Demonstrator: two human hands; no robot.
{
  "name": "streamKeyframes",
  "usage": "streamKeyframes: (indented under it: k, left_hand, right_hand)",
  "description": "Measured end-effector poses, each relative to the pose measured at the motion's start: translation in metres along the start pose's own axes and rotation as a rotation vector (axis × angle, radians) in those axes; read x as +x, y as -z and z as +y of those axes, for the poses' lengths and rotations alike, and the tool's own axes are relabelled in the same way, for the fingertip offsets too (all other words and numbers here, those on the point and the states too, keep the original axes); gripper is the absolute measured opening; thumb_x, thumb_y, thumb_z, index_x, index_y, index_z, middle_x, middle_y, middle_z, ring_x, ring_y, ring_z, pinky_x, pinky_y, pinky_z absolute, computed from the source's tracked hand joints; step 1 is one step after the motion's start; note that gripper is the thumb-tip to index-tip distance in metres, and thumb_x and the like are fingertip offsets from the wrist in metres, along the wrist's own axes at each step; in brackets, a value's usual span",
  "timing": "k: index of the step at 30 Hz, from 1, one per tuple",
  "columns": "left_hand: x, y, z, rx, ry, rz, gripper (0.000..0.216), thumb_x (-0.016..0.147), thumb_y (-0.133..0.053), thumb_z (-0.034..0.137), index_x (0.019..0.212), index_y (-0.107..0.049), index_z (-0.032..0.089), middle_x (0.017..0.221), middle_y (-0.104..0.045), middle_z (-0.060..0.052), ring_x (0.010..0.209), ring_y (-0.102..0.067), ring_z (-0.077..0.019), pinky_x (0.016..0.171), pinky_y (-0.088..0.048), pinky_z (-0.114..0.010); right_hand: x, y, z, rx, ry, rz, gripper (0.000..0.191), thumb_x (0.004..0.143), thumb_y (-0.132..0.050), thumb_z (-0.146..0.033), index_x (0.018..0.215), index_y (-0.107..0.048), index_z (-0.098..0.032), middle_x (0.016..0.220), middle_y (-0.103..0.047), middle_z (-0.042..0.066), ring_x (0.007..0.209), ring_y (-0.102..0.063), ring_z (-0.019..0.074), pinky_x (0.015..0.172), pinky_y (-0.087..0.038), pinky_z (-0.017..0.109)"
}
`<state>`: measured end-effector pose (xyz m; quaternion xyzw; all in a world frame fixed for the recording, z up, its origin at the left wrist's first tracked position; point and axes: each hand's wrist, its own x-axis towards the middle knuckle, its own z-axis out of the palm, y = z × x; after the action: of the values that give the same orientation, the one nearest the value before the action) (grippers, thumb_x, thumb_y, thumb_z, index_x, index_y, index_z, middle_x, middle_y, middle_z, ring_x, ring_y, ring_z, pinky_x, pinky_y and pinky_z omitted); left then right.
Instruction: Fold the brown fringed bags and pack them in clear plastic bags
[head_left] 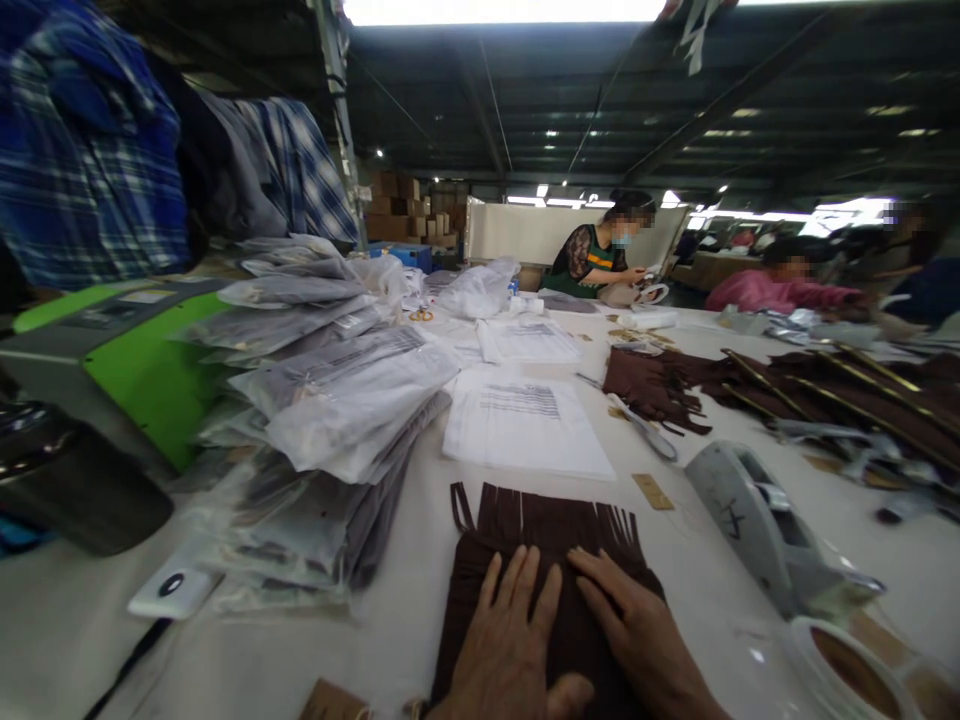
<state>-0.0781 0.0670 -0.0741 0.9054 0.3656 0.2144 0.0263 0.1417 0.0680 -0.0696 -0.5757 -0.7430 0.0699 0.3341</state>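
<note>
- Through the head camera I have the brown fringed piece (pixel 575 632) right in front of me at the near edge of the counter (pixel 409 610), lying flat, its fringe pointing away from me.
- My left hand (pixel 510 635) rests palm down on it, fingers stretched towards the fringe and thumb out to the right.
- My right hand (pixel 641 630) comes in from the lower right and lies on the same cloth, its fingertips just short of the fringe.
- My grip is unclosed on both sides: fingers extended and laid on the cloth.
- To the left of my hands I see a tall, slumping pile of bagged garments (pixel 352 400), with a white device (pixel 174 588) on a black cable near its foot.
- Behind that pile stand a green and grey machine (pixel 150 370) and a dark, rounded container (pixel 75 490).
- Beyond the fringe I have white printed sheets (pixel 529 425).
- To the right lie a tan tag (pixel 652 491), a grey tape dispenser (pixel 761 525) and a roll of tape (pixel 851 668).
- More brown fringed cloth (pixel 649 385) spreads farther off on that side.
- Across the counter I see a masked co-worker (pixel 592 262) and, to the right, a person in pink (pixel 780 288).
</note>
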Motion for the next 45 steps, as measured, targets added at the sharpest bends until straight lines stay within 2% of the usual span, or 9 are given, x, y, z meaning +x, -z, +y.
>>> streamKeyframes:
  k: [5, 8, 12, 24, 27, 31, 36, 40, 45]
  left_hand:
    - [0.003, 0.034, 0.001, -0.287, 0.033, -0.049, 0.063, 0.087, -0.063, 0.039, 0.144, -0.042, 0.022, 0.153, -0.041, -0.01, 0.14, -0.04, -0.0256, 0.112, -0.041, -0.042]
    - [0.005, 0.072, -0.019, -0.366, 0.37, 0.047, 0.027, 0.095, -0.047, 0.033, 0.117, -0.06, 0.025, 0.129, -0.063, -0.007, 0.118, -0.06, -0.0198, 0.097, -0.049, -0.031]
    - [0.017, 0.093, -0.067, -0.121, 0.779, -0.146, 0.036, 0.1, -0.031, 0.034, 0.091, -0.063, 0.019, 0.09, -0.07, -0.011, 0.088, -0.068, -0.0241, 0.08, -0.048, -0.034]
    - [0.078, 0.074, -0.096, -0.288, 0.714, -0.347, 0.041, 0.09, -0.038, 0.045, 0.069, -0.062, 0.019, 0.077, -0.069, -0.008, 0.079, -0.064, -0.0236, 0.069, -0.04, -0.031]
    - [0.08, 0.073, -0.101, -0.395, 0.736, -0.337, 0.038, 0.084, -0.043, 0.053, 0.075, -0.058, 0.02, 0.076, -0.065, -0.003, 0.078, -0.06, -0.0216, 0.068, -0.041, -0.03]
    - [0.078, 0.068, -0.11, -0.611, 0.821, -0.388, 0.051, 0.074, -0.047, 0.07, 0.084, -0.051, 0.021, 0.065, -0.054, 0.004, 0.063, -0.056, -0.018, 0.053, -0.041, -0.026]
    - [0.079, 0.064, -0.114, -0.887, 0.865, -0.466, 0.067, 0.066, -0.054, 0.08, 0.096, -0.047, 0.02, 0.069, -0.061, 0.003, 0.059, -0.06, -0.0173, 0.052, -0.044, -0.026]
    - [0.081, 0.065, -0.108, -1.226, 0.762, -0.437, 0.06, 0.076, -0.065, 0.065, 0.11, -0.053, 0.017, 0.101, -0.071, -0.007, 0.095, -0.068, -0.0242, 0.086, -0.052, -0.036]
    - [0.088, 0.062, -0.101, -1.64, 0.602, -0.447, 0.051, 0.084, -0.07, 0.044, 0.124, -0.058, 0.014, 0.119, -0.067, -0.011, 0.115, -0.061, -0.0275, 0.108, -0.04, -0.044]
  right_hand:
    - [-0.011, -0.005, -0.005, -0.07, 0.151, -0.06, 0.04, 0.098, -0.047, -0.035, 0.134, -0.06, -0.024, 0.136, -0.059, 0.005, 0.124, -0.057, 0.0276, 0.101, -0.052, 0.044]
    - [-0.005, 0.009, -0.018, -0.083, 0.176, -0.069, 0.048, 0.097, -0.051, -0.034, 0.145, -0.047, -0.028, 0.144, -0.051, 0.003, 0.13, -0.051, 0.0272, 0.106, -0.048, 0.044]
    - [0.003, 0.011, -0.033, -0.112, 0.342, -0.12, 0.064, 0.094, -0.059, -0.036, 0.151, -0.032, -0.029, 0.148, -0.045, 0.003, 0.135, -0.045, 0.0268, 0.111, -0.042, 0.045]
    - [0.006, -0.004, -0.031, 0.027, 0.424, -0.176, 0.068, 0.088, -0.066, -0.032, 0.149, -0.037, -0.027, 0.145, -0.048, 0.004, 0.131, -0.05, 0.0255, 0.112, -0.041, 0.04]
    - [0.006, 0.015, -0.027, 0.167, 0.217, -0.177, 0.052, 0.092, -0.06, -0.038, 0.143, -0.049, -0.03, 0.144, -0.052, 0.002, 0.13, -0.052, 0.0244, 0.109, -0.044, 0.039]
    - [0.01, 0.059, 0.021, 0.417, -0.493, -0.009, 0.046, 0.09, -0.053, -0.057, 0.121, -0.066, -0.027, 0.128, -0.067, 0.007, 0.119, -0.062, 0.0283, 0.102, -0.052, 0.042]
    - [0.023, 0.082, 0.087, 0.955, -1.075, -0.113, 0.047, 0.068, -0.077, -0.058, 0.089, -0.065, -0.018, 0.091, -0.075, 0.016, 0.081, -0.074, 0.0268, 0.073, -0.061, 0.035]
    - [0.042, 0.081, 0.086, 1.184, -1.186, -0.247, 0.036, 0.072, -0.081, -0.046, 0.081, -0.064, -0.016, 0.085, -0.076, 0.013, 0.072, -0.073, 0.0217, 0.068, -0.059, 0.03]
    - [0.062, 0.087, 0.064, 1.361, -1.003, -0.573, 0.033, 0.091, -0.064, -0.044, 0.092, -0.071, -0.012, 0.098, -0.076, 0.015, 0.087, -0.074, 0.0202, 0.079, -0.057, 0.027]
